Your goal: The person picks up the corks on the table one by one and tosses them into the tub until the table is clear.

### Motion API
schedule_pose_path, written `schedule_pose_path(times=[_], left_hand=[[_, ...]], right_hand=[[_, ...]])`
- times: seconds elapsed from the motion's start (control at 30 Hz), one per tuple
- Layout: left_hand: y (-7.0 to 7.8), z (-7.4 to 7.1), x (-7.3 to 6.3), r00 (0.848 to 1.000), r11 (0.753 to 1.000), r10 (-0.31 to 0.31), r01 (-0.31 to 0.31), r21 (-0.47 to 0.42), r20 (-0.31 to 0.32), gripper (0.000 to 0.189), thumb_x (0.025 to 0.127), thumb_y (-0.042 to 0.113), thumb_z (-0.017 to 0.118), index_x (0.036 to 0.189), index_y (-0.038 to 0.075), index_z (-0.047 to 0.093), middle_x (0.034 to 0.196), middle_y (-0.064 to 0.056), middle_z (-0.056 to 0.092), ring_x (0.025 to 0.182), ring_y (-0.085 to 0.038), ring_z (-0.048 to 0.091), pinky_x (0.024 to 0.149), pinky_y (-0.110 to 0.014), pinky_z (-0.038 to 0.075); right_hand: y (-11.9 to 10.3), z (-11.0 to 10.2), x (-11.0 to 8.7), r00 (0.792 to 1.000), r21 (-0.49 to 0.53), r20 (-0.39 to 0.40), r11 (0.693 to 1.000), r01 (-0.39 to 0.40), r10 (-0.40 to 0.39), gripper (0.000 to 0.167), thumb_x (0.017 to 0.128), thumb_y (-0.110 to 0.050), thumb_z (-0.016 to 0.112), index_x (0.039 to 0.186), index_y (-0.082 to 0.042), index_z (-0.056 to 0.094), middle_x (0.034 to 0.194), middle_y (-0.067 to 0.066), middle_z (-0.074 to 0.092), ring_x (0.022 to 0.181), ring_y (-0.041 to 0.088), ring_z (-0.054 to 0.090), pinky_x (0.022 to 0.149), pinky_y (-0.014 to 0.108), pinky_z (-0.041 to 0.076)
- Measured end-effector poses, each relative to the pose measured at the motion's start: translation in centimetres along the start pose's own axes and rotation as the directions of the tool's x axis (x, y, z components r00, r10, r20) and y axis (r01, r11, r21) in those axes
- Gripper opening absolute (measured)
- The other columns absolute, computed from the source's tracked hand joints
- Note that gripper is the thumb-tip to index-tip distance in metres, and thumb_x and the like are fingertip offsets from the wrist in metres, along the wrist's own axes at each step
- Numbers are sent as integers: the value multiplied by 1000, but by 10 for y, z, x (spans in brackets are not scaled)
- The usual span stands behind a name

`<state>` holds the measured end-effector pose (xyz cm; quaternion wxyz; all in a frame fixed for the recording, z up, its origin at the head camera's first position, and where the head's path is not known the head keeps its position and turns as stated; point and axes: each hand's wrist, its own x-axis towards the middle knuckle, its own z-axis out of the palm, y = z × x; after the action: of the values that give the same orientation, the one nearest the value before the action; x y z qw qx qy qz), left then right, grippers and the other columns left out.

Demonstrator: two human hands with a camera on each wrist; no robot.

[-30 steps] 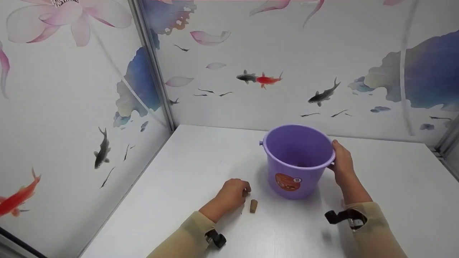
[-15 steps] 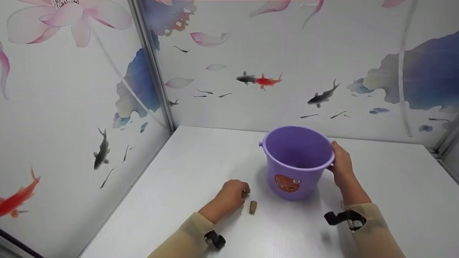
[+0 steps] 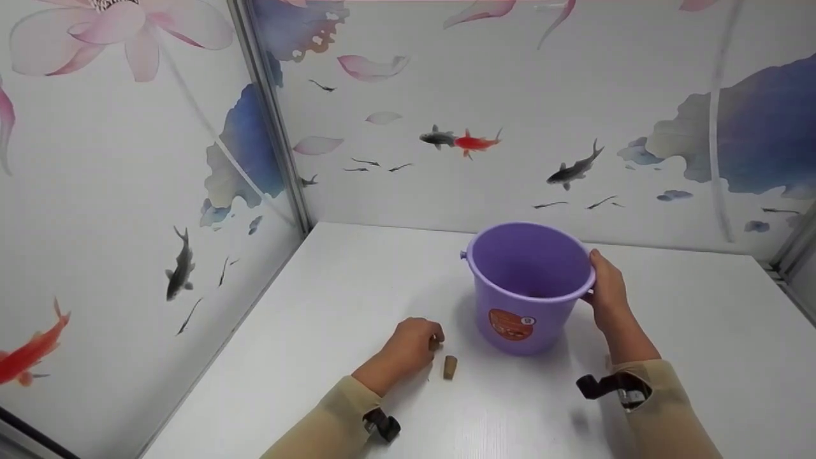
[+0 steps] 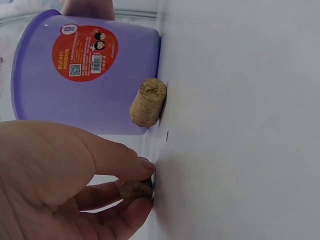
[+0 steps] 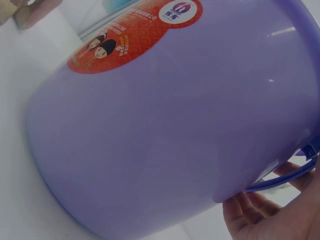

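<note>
My left hand (image 3: 411, 347) is low on the white table, left of a purple bucket (image 3: 519, 319). In the left wrist view, its thumb and fingers pinch a brown cork (image 4: 135, 190) close to the tabletop. A second cork (image 3: 450, 367) lies on its side just to the right of that hand, in front of the bucket. My right hand (image 3: 609, 290) grips the upright bucket at its right side, thumb up at the rim. In the right wrist view, its fingers reach behind the bucket's handle (image 5: 285, 179). Something small and brown shows at the bucket's bottom, mostly hidden by the near wall.
The white table (image 3: 306, 319) meets a back wall (image 3: 395, 197) and a left wall (image 3: 115, 172), both printed with fish and lotus. A metal post (image 3: 271, 108) stands in their corner. The bucket is near the table's back edge.
Both hands, the bucket and the loose cork keep their places. The cork between my left fingers shows slightly more in the head view than before.
</note>
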<state>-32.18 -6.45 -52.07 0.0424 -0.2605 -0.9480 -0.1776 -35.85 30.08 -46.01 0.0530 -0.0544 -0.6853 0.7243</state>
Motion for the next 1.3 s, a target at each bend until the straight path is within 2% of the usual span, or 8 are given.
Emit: schedule_pose_path(times=[0.17, 0.43, 0.6, 0.87, 1.07, 1.2, 1.3], left_hand=[[-2, 1, -2, 1000, 1000, -19, 19, -11, 20, 19, 91, -4, 73, 104, 8, 80, 98, -4, 78, 93, -17, 70, 88, -32, 59], [-2, 1, -2, 1000, 1000, -6, 6, -20, 8, 17, 92, -2, 73, 103, 8, 80, 99, -4, 78, 96, -19, 70, 91, -34, 58], [0, -2, 4, 1000, 999, -1, 2, -39, 12, 18, 91, -2, 72, 104, 7, 80, 100, -5, 78, 97, -20, 70, 91, -34, 58], [4, -9, 15, 1000, 998, -6, 6, -59, 6, 19, 93, -1, 72, 107, 7, 81, 103, -5, 79, 97, -18, 71, 90, -32, 58], [2, -14, 19, 999, 998, -35, 35, -57, 5, 20, 91, -3, 74, 107, 7, 80, 100, -5, 78, 92, -17, 68, 89, -33, 58], [0, -17, 22, 999, 999, -33, 33, -31, -1, 22, 89, -5, 74, 107, 6, 80, 98, -5, 77, 91, -17, 67, 88, -33, 57], [0, -21, 22, 999, 999, -32, 32, -14, 2, 23, 89, -6, 73, 108, 6, 79, 97, -6, 76, 91, -19, 67, 88, -34, 57]], right_hand=[[2, 2, -2, 1000, -23, 8, 1000, -4, 5, 58, 113, -49, 30, 146, -5, 49, 111, -15, 61, 105, 2, 63, 92, 22, 58], [2, 3, -1, 1000, -12, 3, 1000, -13, 13, 56, 113, -49, 31, 144, -7, 50, 112, -14, 59, 105, 1, 61, 92, 23, 58], [1, 1, -1, 1000, -11, 4, 1000, -13, 13, 53, 113, -49, 31, 141, -9, 52, 110, -15, 61, 106, 2, 60, 91, 23, 58], [1, 0, -1, 1000, -41, 16, 999, -2, 3, 65, 112, -53, 30, 151, -3, 48, 114, -16, 61, 110, 2, 60, 93, 21, 55], [1, 0, 0, 1000, -34, 13, 999, -6, 7, 58, 113, -51, 31, 144, -8, 52, 112, -15, 60, 108, 2, 60, 91, 22, 56], [0, 0, 1, 1000, -22, 3, 1000, 9, -9, 50, 113, -49, 32, 134, -10, 56, 106, -14, 62, 104, 3, 61, 88, 23, 58], [0, 1, 0, 1000, -15, -2, 1000, 5, -5, 49, 113, -49, 33, 132, -11, 57, 106, -14, 62, 103, 3, 61, 88, 23, 58]])
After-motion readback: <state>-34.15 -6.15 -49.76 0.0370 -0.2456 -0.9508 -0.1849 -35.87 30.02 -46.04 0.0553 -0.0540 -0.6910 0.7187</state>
